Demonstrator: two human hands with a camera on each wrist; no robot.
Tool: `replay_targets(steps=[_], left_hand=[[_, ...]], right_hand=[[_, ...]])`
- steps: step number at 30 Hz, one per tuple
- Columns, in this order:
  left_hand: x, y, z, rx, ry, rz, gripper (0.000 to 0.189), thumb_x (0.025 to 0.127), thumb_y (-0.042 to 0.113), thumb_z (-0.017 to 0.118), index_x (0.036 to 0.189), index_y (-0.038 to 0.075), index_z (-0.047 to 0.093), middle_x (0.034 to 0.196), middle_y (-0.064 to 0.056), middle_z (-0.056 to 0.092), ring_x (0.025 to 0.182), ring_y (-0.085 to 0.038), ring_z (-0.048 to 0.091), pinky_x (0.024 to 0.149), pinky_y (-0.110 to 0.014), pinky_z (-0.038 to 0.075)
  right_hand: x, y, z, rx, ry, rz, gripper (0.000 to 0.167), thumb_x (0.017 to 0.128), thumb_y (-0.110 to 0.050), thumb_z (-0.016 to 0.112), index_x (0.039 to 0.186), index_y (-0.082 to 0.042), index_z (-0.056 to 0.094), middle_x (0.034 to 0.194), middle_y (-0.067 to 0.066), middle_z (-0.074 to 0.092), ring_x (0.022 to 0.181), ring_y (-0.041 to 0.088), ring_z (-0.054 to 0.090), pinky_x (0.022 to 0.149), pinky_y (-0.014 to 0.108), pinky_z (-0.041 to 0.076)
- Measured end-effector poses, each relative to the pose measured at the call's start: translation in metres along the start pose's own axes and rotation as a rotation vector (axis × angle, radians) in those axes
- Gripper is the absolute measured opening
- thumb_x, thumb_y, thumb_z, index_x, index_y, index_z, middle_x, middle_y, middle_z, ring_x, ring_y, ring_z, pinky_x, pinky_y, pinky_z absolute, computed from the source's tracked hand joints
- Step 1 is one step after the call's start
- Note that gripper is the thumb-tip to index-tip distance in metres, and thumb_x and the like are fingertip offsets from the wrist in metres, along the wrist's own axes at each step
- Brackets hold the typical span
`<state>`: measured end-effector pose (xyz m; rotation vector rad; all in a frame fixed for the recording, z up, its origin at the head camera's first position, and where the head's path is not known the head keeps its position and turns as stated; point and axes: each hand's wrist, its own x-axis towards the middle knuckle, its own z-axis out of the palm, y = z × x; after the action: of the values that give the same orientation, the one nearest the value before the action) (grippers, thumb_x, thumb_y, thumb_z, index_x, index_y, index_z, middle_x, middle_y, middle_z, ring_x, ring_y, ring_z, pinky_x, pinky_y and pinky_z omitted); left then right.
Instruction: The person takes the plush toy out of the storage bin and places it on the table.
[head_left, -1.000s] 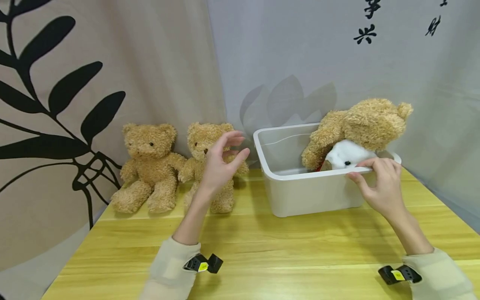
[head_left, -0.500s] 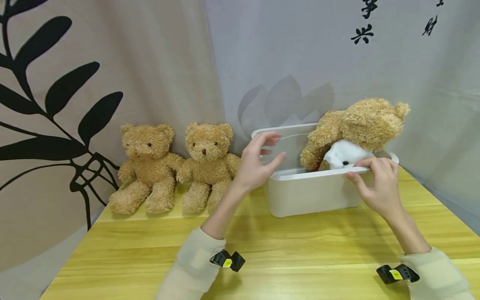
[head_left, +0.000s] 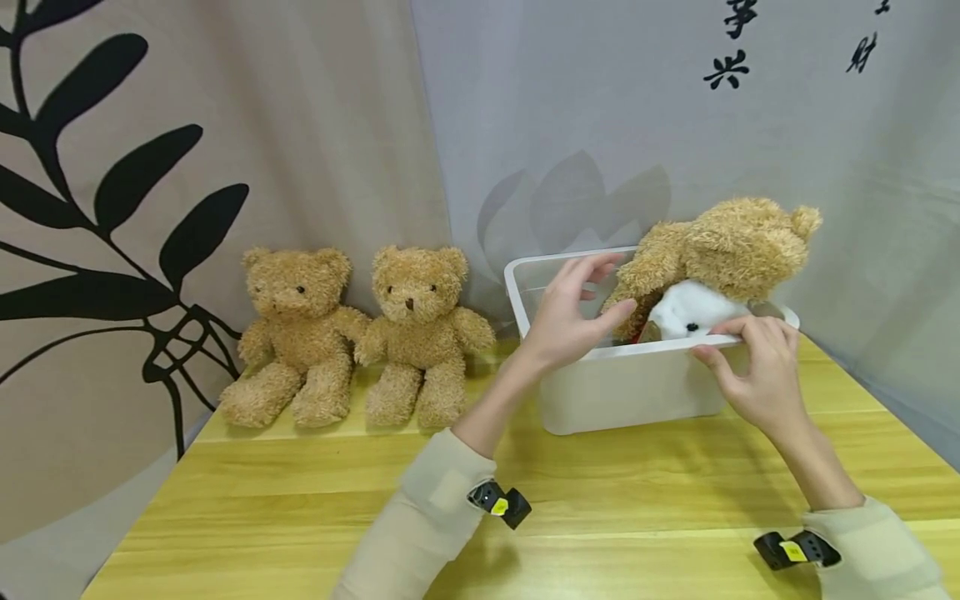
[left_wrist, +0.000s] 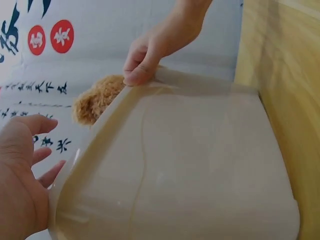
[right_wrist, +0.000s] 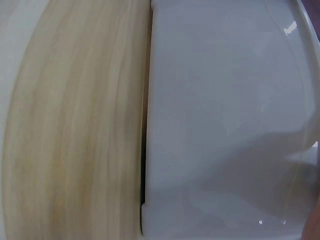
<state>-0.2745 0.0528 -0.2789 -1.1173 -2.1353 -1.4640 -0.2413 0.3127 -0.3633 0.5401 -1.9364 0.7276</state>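
A light plastic bin [head_left: 630,392] stands on the wooden table, its front wall filling much of the left wrist view. Inside it, at the right, a tan teddy bear [head_left: 742,246] leans out over the right end, its face turned away. Below that bear a white plush head [head_left: 692,307] with a dark eye shows above the front rim. My right hand [head_left: 767,375] grips this rim near its right corner, thumb outside and fingers over the top. With fingers loosely spread, my left hand [head_left: 572,321] hovers at the rim's left part, holding nothing.
Two tan teddy bears, one on the left [head_left: 296,333] and one beside it [head_left: 418,333], sit upright left of the bin. A curtain [head_left: 337,125] with leaf prints and writing hangs behind the table [head_left: 300,500].
My left hand has moved right, from in front of the second sitting bear to over the bin's front rim. My right hand has stayed on the rim.
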Motion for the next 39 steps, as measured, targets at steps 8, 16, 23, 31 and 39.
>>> replay_targets(steps=[8, 16, 23, 31, 39], left_hand=[[0.015, 0.003, 0.018, -0.008, -0.037, 0.030, 0.054, 0.094, 0.016, 0.072, 0.144, 0.007, 0.051, 0.134, -0.014, 0.054, 0.116, -0.027, 0.056, 0.092, -0.023, 0.050], [0.029, 0.005, 0.040, 0.068, -0.071, 0.044, 0.054, 0.098, 0.027, 0.068, 0.147, 0.016, 0.050, 0.143, -0.004, 0.047, 0.120, -0.016, 0.052, 0.094, -0.022, 0.044], [0.044, 0.005, 0.054, -0.031, -0.057, 0.081, 0.051, 0.100, 0.020, 0.066, 0.147, 0.014, 0.049, 0.148, -0.002, 0.042, 0.104, -0.009, 0.062, 0.083, -0.017, 0.052], [0.059, 0.012, 0.064, -0.202, -0.044, 0.015, 0.054, 0.100, 0.017, 0.065, 0.150, 0.016, 0.044, 0.150, 0.003, 0.042, 0.096, -0.005, 0.067, 0.083, -0.014, 0.052], [0.064, 0.014, 0.067, -0.401, -0.092, -0.047, 0.051, 0.098, 0.006, 0.066, 0.147, 0.012, 0.050, 0.150, 0.003, 0.047, 0.106, -0.001, 0.063, 0.092, -0.015, 0.049]], right_hand=[[0.000, 0.001, 0.001, 0.004, 0.012, -0.006, 0.078, 0.089, -0.072, 0.053, 0.091, 0.005, 0.061, 0.086, 0.017, 0.060, 0.089, 0.035, 0.046, 0.097, 0.035, 0.021], [0.000, 0.000, -0.002, -0.003, -0.006, -0.010, 0.077, 0.090, -0.070, 0.053, 0.092, 0.006, 0.061, 0.086, 0.018, 0.060, 0.089, 0.035, 0.047, 0.097, 0.036, 0.022], [0.000, -0.002, 0.000, -0.007, -0.009, -0.009, 0.077, 0.091, -0.069, 0.053, 0.092, 0.008, 0.060, 0.086, 0.019, 0.060, 0.089, 0.032, 0.046, 0.098, 0.035, 0.020], [0.000, 0.001, 0.002, -0.013, -0.001, -0.004, 0.077, 0.088, -0.070, 0.054, 0.092, 0.006, 0.061, 0.086, 0.020, 0.062, 0.087, 0.036, 0.047, 0.096, 0.040, 0.021], [0.000, 0.001, 0.000, -0.015, -0.003, 0.000, 0.077, 0.089, -0.070, 0.054, 0.092, 0.006, 0.060, 0.086, 0.020, 0.061, 0.086, 0.037, 0.045, 0.097, 0.039, 0.020]])
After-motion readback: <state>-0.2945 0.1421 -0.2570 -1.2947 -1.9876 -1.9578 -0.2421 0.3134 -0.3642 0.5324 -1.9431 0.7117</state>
